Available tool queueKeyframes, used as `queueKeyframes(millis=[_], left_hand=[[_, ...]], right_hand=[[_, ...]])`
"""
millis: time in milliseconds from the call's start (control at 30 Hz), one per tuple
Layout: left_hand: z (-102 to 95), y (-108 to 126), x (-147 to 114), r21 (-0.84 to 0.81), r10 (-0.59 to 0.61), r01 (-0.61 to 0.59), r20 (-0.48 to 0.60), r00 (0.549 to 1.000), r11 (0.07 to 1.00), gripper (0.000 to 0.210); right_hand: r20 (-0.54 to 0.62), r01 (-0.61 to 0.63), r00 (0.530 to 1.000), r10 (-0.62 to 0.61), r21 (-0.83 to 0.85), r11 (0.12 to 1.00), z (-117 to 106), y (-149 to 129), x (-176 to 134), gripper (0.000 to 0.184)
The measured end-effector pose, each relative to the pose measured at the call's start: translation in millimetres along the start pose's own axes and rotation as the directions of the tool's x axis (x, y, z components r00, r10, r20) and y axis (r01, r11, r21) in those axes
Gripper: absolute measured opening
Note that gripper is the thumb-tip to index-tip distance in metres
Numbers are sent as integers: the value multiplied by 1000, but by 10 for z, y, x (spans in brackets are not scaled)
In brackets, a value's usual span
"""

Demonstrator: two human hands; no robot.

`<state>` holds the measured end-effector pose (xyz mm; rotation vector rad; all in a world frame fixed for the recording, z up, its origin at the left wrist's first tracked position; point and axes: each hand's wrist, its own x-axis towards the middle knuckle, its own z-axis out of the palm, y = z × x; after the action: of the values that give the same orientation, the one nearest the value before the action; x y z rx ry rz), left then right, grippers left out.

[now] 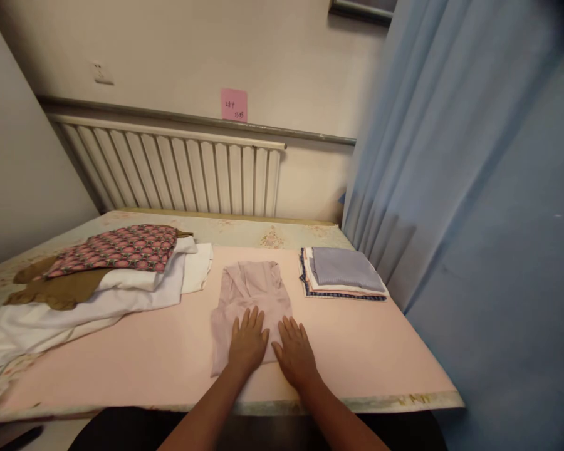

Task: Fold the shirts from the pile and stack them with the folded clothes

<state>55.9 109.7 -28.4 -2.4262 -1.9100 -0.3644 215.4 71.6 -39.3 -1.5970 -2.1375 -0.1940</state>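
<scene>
A pale mauve garment (251,282), partly folded into a narrow upright shape, lies at the middle of the pink cloth (155,351). My left hand (248,341) rests flat on its lower part, fingers stretched out and pointing away from me. Over the garment's lower right edge lies my right hand (295,351), also flat with its fingers extended. Neither hand grips anything. The fabric under both palms is hidden.
To the right sits a stack of folded clothes (345,269), grey-blue on top. A loose pile at the left includes a patterned red garment (122,250), a brown garment (66,288) and white garments (136,300). A blue curtain (427,156) borders the right side; a radiator (183,166) stands behind.
</scene>
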Motion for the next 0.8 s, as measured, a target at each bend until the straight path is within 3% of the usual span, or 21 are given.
queueKeyframes(millis=[800], left_hand=[[3,-30,-10,2,8,-8,-69,998,1000,49]], right_hand=[[-42,5,999,-6,-18,1000,72,23,-24,46]])
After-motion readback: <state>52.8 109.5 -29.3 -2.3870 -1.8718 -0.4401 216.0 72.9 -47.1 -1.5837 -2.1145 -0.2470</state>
